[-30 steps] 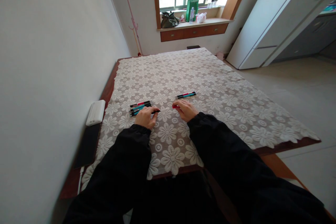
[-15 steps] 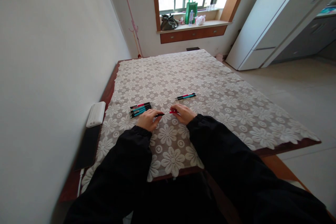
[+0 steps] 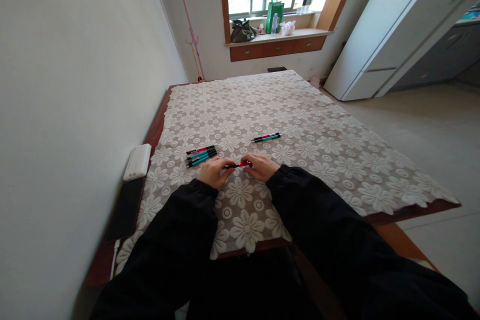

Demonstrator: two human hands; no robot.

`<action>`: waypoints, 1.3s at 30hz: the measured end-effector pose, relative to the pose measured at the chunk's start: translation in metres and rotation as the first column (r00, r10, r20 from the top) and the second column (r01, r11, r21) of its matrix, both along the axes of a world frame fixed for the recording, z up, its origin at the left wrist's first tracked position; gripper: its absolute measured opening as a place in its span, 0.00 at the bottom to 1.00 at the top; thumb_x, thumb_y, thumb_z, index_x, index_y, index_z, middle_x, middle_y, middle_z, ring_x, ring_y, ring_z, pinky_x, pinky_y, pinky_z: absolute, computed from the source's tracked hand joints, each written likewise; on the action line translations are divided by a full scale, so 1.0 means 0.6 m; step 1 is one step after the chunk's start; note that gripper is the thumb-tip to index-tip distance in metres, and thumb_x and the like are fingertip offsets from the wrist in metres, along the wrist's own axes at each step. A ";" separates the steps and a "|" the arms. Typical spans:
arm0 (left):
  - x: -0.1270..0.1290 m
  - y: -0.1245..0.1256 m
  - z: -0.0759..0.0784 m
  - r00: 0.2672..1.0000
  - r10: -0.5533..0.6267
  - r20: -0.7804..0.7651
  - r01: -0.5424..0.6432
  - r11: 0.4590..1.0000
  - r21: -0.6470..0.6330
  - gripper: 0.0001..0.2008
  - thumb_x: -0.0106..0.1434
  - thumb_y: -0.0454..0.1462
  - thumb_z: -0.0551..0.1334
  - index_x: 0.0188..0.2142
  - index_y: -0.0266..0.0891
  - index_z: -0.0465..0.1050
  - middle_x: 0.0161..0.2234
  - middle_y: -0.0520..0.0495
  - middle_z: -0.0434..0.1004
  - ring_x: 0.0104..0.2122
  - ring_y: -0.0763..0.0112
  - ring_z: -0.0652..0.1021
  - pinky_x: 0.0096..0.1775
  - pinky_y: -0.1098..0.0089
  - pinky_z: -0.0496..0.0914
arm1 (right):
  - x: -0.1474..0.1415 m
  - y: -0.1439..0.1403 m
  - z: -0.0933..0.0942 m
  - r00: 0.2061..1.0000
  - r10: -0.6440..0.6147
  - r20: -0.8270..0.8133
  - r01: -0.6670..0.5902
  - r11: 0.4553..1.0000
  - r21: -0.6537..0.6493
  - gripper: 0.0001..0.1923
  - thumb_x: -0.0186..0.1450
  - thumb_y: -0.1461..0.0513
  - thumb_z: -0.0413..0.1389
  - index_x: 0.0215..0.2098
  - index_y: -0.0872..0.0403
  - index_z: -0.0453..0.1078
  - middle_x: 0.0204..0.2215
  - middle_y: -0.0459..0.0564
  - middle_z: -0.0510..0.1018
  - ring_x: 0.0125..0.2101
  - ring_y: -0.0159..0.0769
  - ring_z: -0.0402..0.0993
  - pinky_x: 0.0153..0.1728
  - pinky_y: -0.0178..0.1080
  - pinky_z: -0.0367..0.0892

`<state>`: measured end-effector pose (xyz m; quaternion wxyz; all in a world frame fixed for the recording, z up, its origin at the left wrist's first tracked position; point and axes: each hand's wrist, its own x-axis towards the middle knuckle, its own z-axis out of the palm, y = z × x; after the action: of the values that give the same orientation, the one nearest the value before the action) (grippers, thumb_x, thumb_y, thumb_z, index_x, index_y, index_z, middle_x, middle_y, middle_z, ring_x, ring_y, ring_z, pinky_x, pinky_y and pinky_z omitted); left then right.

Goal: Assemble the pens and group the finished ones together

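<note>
Between my hands is a pen in two parts, brought end to end or nearly so. My left hand (image 3: 212, 172) pinches the black part (image 3: 231, 166) between thumb and fingers. The red barrel (image 3: 244, 164) is pinched in my right hand (image 3: 262, 167). Whether the parts are joined is too small to tell. Just beyond my left hand lies a group of several pens (image 3: 201, 156), teal and black with a red one at the back. Farther off, past my right hand, a red pen (image 3: 267, 136) and a teal pen (image 3: 267, 138) lie side by side.
A lace tablecloth (image 3: 240, 110) with flowers covers the table. On the left edge, by the wall, are a white power bank (image 3: 137, 162), a dark phone (image 3: 126, 210) and a white cable (image 3: 114, 260). A bench (image 3: 407, 245) stands at the right. A fridge (image 3: 390, 35) stands beyond.
The gap between the black part and the red barrel has closed; the thin pale rod that showed between them is now out of sight. The pens on the cloth have not moved.
</note>
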<state>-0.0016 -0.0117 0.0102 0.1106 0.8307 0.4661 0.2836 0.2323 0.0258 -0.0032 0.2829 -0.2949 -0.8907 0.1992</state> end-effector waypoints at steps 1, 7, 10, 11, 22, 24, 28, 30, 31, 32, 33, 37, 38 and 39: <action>0.000 0.000 -0.001 1.000 -0.005 0.001 0.005 1.000 0.002 0.08 0.65 0.38 0.63 0.43 0.44 0.79 0.37 0.48 0.81 0.38 0.66 0.80 0.43 0.66 0.74 | 0.000 0.000 -0.001 1.000 -0.003 0.004 0.003 1.000 -0.001 0.08 0.67 0.65 0.57 0.45 0.52 0.68 0.38 0.51 0.78 0.37 0.39 0.75 0.39 0.38 0.69; -0.001 0.001 -0.005 0.998 -0.056 0.035 0.055 0.998 0.019 0.08 0.67 0.39 0.62 0.44 0.43 0.78 0.36 0.48 0.81 0.38 0.67 0.80 0.43 0.67 0.75 | -0.001 -0.003 0.003 1.000 -0.016 0.009 0.015 0.999 0.048 0.04 0.69 0.64 0.55 0.43 0.52 0.69 0.37 0.50 0.79 0.36 0.38 0.76 0.38 0.37 0.67; -0.001 0.002 -0.006 0.997 -0.058 0.049 0.056 0.998 0.022 0.08 0.67 0.39 0.62 0.43 0.44 0.78 0.36 0.48 0.81 0.38 0.67 0.80 0.43 0.67 0.75 | 0.000 -0.007 0.007 0.999 -0.040 0.036 0.037 0.997 0.074 0.04 0.71 0.62 0.55 0.43 0.51 0.70 0.38 0.50 0.80 0.36 0.38 0.76 0.37 0.36 0.67; -0.001 0.002 -0.007 0.997 -0.057 0.052 0.056 0.998 0.025 0.08 0.67 0.39 0.63 0.43 0.44 0.79 0.36 0.48 0.81 0.38 0.67 0.80 0.43 0.67 0.75 | 0.000 -0.007 0.008 0.998 -0.047 0.051 0.043 0.996 0.078 0.04 0.71 0.62 0.55 0.43 0.51 0.71 0.38 0.50 0.80 0.36 0.38 0.77 0.36 0.36 0.66; -0.003 0.004 -0.012 0.991 -0.077 0.114 0.066 0.993 0.096 0.06 0.65 0.36 0.65 0.42 0.42 0.78 0.35 0.48 0.82 0.35 0.69 0.79 0.38 0.69 0.75 | -0.005 -0.012 0.018 0.971 -0.133 0.199 0.138 0.990 -0.013 0.07 0.70 0.61 0.58 0.46 0.53 0.70 0.38 0.50 0.81 0.36 0.37 0.77 0.35 0.35 0.62; -0.003 0.005 -0.014 0.990 -0.078 0.115 0.067 0.992 0.103 0.06 0.64 0.36 0.65 0.42 0.42 0.78 0.35 0.48 0.82 0.35 0.69 0.79 0.39 0.69 0.75 | -0.005 -0.013 0.019 0.970 -0.127 0.208 0.129 0.992 0.004 0.06 0.73 0.60 0.54 0.44 0.52 0.72 0.37 0.50 0.81 0.36 0.37 0.77 0.35 0.35 0.61; -0.004 0.005 -0.015 0.991 -0.075 0.109 0.064 0.992 0.109 0.07 0.65 0.37 0.65 0.42 0.42 0.78 0.35 0.48 0.82 0.35 0.69 0.79 0.38 0.69 0.75 | -0.004 -0.014 0.021 0.974 -0.129 0.188 0.130 0.991 0.007 0.09 0.72 0.58 0.57 0.49 0.52 0.70 0.39 0.49 0.81 0.36 0.37 0.76 0.34 0.35 0.60; -0.003 0.005 -0.013 0.991 -0.076 0.110 0.064 0.992 0.113 0.06 0.65 0.37 0.65 0.42 0.42 0.78 0.35 0.48 0.82 0.35 0.69 0.79 0.38 0.69 0.75 | -0.004 -0.014 0.020 0.971 -0.142 0.193 0.143 0.990 0.008 0.10 0.70 0.58 0.59 0.49 0.52 0.70 0.38 0.49 0.81 0.35 0.37 0.76 0.33 0.34 0.60; -0.003 0.005 -0.013 0.991 -0.078 0.110 0.065 0.992 0.112 0.06 0.65 0.37 0.65 0.42 0.42 0.78 0.35 0.48 0.82 0.35 0.69 0.79 0.38 0.69 0.75 | -0.004 -0.013 0.019 0.968 -0.144 0.204 0.145 0.989 0.013 0.08 0.71 0.59 0.58 0.46 0.52 0.71 0.37 0.48 0.81 0.34 0.36 0.76 0.33 0.34 0.59; -0.003 0.005 -0.012 0.991 -0.080 0.111 0.067 0.992 0.111 0.06 0.65 0.37 0.65 0.42 0.42 0.78 0.35 0.48 0.82 0.35 0.69 0.79 0.38 0.69 0.75 | -0.003 -0.013 0.019 0.966 -0.141 0.215 0.140 0.990 0.020 0.05 0.72 0.59 0.56 0.44 0.52 0.71 0.36 0.49 0.81 0.34 0.36 0.76 0.32 0.34 0.59; -0.003 0.004 -0.011 0.990 -0.081 0.111 0.069 0.992 0.108 0.06 0.65 0.37 0.65 0.42 0.42 0.78 0.35 0.48 0.82 0.35 0.69 0.80 0.38 0.69 0.75 | -0.003 -0.012 0.019 0.966 -0.135 0.222 0.133 0.991 0.025 0.06 0.73 0.59 0.54 0.42 0.52 0.72 0.36 0.49 0.81 0.34 0.36 0.76 0.32 0.35 0.58; -0.003 0.004 -0.010 0.990 -0.079 0.113 0.068 0.993 0.101 0.06 0.65 0.36 0.65 0.42 0.41 0.78 0.36 0.48 0.82 0.35 0.69 0.80 0.39 0.69 0.75 | -0.003 -0.012 0.019 0.970 -0.142 0.197 0.140 0.990 0.023 0.09 0.71 0.56 0.58 0.46 0.52 0.71 0.36 0.48 0.81 0.34 0.36 0.76 0.33 0.35 0.59; -0.003 0.003 -0.010 0.991 -0.079 0.109 0.068 0.993 0.099 0.06 0.65 0.36 0.65 0.42 0.41 0.78 0.35 0.48 0.82 0.35 0.69 0.79 0.39 0.69 0.75 | -0.002 -0.011 0.019 0.969 -0.145 0.198 0.143 0.989 0.025 0.08 0.71 0.56 0.58 0.45 0.52 0.71 0.36 0.48 0.80 0.34 0.36 0.76 0.33 0.35 0.59; -0.003 0.003 -0.010 0.991 -0.081 0.106 0.070 0.993 0.097 0.06 0.65 0.36 0.65 0.42 0.42 0.78 0.35 0.48 0.82 0.35 0.69 0.79 0.39 0.69 0.75 | -0.002 -0.011 0.019 0.968 -0.146 0.206 0.143 0.989 0.029 0.07 0.72 0.57 0.56 0.42 0.52 0.72 0.35 0.48 0.80 0.34 0.36 0.75 0.33 0.35 0.58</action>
<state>-0.0033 -0.0096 0.0041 0.1077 0.8351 0.4138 0.3460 0.2309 0.0189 0.0083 0.2043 -0.3763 -0.8928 0.1401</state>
